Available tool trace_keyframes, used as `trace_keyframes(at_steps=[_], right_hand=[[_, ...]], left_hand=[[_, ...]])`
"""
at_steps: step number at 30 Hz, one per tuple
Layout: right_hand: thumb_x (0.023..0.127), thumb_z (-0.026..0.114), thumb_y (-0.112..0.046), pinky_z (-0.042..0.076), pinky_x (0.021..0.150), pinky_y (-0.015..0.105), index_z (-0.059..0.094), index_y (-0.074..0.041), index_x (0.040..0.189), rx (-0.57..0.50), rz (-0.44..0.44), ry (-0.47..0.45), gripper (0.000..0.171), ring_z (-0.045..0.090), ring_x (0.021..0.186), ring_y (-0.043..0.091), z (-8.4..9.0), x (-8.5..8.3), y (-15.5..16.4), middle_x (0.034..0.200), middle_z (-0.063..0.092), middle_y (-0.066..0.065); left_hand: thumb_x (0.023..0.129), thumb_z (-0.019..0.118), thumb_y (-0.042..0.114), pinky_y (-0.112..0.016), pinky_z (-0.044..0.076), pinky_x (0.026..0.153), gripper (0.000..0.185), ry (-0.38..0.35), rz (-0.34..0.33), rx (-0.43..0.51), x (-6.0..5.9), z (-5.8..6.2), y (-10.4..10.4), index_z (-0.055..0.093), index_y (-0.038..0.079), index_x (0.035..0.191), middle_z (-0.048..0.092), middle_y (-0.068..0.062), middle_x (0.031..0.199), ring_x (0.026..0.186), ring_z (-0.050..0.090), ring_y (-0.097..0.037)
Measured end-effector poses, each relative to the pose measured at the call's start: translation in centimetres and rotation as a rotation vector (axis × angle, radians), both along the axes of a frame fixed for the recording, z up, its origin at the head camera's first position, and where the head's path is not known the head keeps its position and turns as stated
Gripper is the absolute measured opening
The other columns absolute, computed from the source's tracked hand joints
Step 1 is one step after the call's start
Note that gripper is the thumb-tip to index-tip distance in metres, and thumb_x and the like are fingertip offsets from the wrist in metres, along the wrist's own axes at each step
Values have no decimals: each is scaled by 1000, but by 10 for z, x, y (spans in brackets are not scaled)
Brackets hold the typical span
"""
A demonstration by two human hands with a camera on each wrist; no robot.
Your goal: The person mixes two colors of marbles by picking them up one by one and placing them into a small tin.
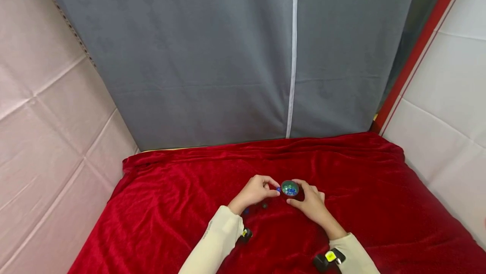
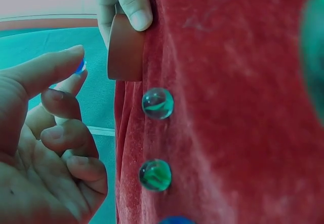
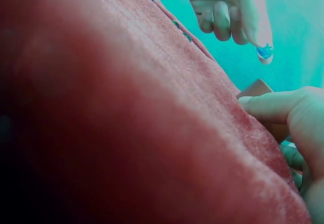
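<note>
The red cloth (image 1: 182, 189) is being partly covered by the right hand (image 1: 312, 203) and left hand (image 1: 253, 191). Between them, a cup (image 2: 125, 51) is being gripped by the right; just beside it, a blue marble (image 2: 80, 67) is being pinched by the left.

The right hand (image 1: 312, 202) holds the right side of a small bowl (image 1: 290, 183) with blue and green contents (image 1: 291, 191). Just left of the bowl, the left hand (image 1: 256, 190) pinches a blue ball (image 1: 278, 189). Two more balls (image 1: 265, 205), probably marbles, lie left of the bowl, nearer the wearer. Red cloth (image 1: 182, 206) surrounds the bowl; beyond it hangs a grey curtain (image 1: 205, 63).
</note>
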State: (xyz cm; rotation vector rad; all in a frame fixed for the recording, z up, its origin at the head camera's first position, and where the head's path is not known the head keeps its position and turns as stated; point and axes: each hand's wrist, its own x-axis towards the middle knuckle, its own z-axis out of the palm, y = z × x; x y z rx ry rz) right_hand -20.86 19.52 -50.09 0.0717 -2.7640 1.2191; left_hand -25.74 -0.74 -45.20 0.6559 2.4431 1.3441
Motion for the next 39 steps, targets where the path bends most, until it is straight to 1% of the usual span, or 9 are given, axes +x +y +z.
trace_keyframes(at_steps=[5,10,17,22,25,31,39], right_hand=[[77,80,-24,20,82,43,53,-7,131,11,-2,16,63,48,109,34,-2,0,0,126,62,15],[77,80,-25,21,81,43,53,-7,131,6,-6,17,62,48,108,33,-2,0,0,126,62,15],[77,79,-25,21,79,41,53,-7,130,5,-1,27,62,48,107,34,-2,1,-2,125,62,16],[78,79,-25,20,81,42,52,-7,132,-2,-6,-1,62,47,110,34,-1,0,-1,128,60,16],[79,79,-26,20,83,43,52,-8,132,-4,-5,-15,62,46,112,34,0,-1,0,129,60,15],[78,79,-26,20,82,43,52,-8,132,-4,-5,-9,62,46,111,34,2,0,0,128,61,15],[79,79,-26,21,84,45,52,-8,132,5,0,-21,63,46,113,34,3,0,2,128,60,14]], left_hand=[[81,76,18,-20,34,46,15,-2,4,-6,-5,-1,6,76,11,95,48,4,53,47,40,-8],[81,76,18,-20,33,46,16,4,-9,-14,-8,0,13,75,11,96,47,4,53,47,39,-8],[82,76,17,-20,33,47,19,8,-8,-3,-9,3,18,75,8,99,47,3,53,48,38,-9],[83,75,17,-20,34,47,18,9,-4,0,-8,3,19,75,8,99,47,3,53,47,38,-9],[82,76,16,-20,33,47,18,6,-1,6,-8,3,18,75,8,98,46,4,53,47,38,-9],[82,75,17,-20,32,47,19,5,-3,3,-7,4,12,75,8,99,45,4,52,47,38,-9],[83,75,19,-21,36,46,16,14,-2,-2,-3,7,-4,75,11,97,48,3,53,47,40,-9]])
